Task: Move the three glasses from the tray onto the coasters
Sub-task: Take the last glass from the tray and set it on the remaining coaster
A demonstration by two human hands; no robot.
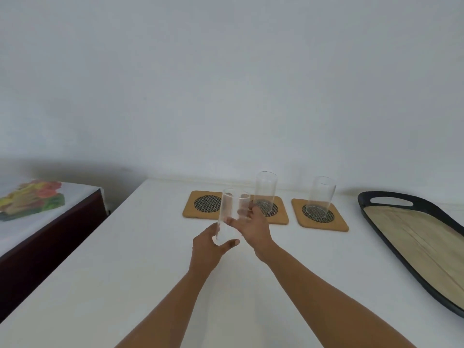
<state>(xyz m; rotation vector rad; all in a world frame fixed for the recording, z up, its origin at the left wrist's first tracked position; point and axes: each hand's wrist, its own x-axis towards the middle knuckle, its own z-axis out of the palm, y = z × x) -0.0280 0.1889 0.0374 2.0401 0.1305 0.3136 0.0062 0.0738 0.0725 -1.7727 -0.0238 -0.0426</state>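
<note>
Three square wooden coasters with dark mesh centres lie in a row on the white table. The left coaster point(204, 204) is bare. A clear glass point(265, 190) stands upright on the middle coaster point(279, 215), and another clear glass point(321, 195) stands on the right coaster point(322, 217). A third clear glass point(231, 213) is in the air in front of the left and middle coasters, slightly tilted. My left hand point(208, 249) grips its lower end. My right hand point(253, 226) wraps its upper half. The tray point(411, 237) at the right holds nothing.
The tray has a dark rim with a handle cut-out and a wooden floor, and it reaches the right frame edge. A second, lower table point(50, 222) stands to the left with a colourful object point(32, 199) on it. A plain wall stands right behind the coasters.
</note>
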